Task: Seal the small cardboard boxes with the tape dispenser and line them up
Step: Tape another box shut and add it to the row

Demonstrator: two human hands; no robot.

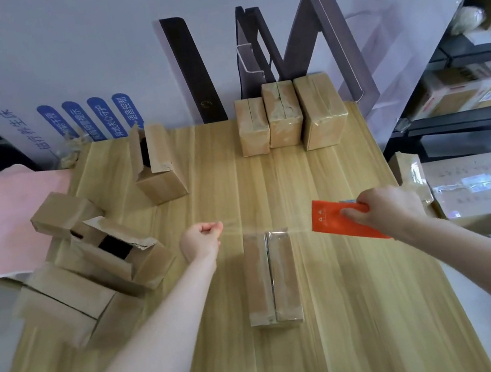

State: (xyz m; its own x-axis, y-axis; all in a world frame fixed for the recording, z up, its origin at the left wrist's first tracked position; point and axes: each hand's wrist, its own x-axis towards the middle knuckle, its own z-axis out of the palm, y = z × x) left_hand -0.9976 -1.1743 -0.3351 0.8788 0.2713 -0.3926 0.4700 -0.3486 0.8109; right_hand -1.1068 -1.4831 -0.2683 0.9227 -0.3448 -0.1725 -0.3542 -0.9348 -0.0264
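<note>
Our box (pixel 270 279) lies mid-bench (pixel 358 313), its long axis running straight away from us. Our left hand (pixel 201 238) pinches the clear tape (pixel 261 227) end. Our right hand (pixel 383 210) grips the orange tape dispenser (pixel 332 218), with the strip stretched crosswise at the box's far end.

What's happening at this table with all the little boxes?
A person is taping boxes shut. The right hand grips an orange tape dispenser, and the left hand pinches the tape end, stretching a clear strip over the far end of a closed box mid-table. Three taped boxes stand in a row at the back; several open boxes wait on the left.
</note>
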